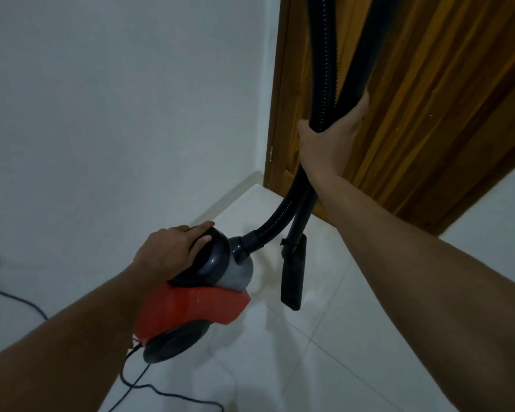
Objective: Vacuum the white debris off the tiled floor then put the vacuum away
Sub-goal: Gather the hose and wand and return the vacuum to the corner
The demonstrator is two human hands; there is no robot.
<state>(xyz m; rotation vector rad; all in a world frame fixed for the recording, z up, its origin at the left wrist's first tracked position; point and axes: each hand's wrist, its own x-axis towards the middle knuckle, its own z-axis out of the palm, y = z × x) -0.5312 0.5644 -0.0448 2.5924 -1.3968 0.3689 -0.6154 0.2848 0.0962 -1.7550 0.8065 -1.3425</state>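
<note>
Left hand (173,251) curls over the black rounded top of the vacuum (191,310), fingers draped across it, holding on. Right hand (324,144), at 1 o'clock from the vacuum, grips two things together: ribbed hose (324,69) and smooth wand (366,55), both running up out of frame at 12 o'clock. Vacuum sits low centre: red body, grey collar, dark wheel at its 6 o'clock end. Cannot tell if it touches the tiled floor (354,352). Hose bends from the grey collar toward 2 o'clock into the right hand. Floor nozzle (292,281) is on the wand's end, just beside the vacuum at its 3 o'clock, apart from the red body, long edge pointing roughly 6 o'clock. Wooden door (428,114) fills 1 to 3 o'clock; its frame edge meets the white wall (101,99) at the room corner, 12 o'clock of the vacuum. Skirting (235,194) runs from that corner toward 8 o'clock. Power cord (131,385) trails from the vacuum's rear toward 6 o'clock, looping on the tiles. Open floor at 4 to 5 o'clock, between nozzle and right forearm.
</note>
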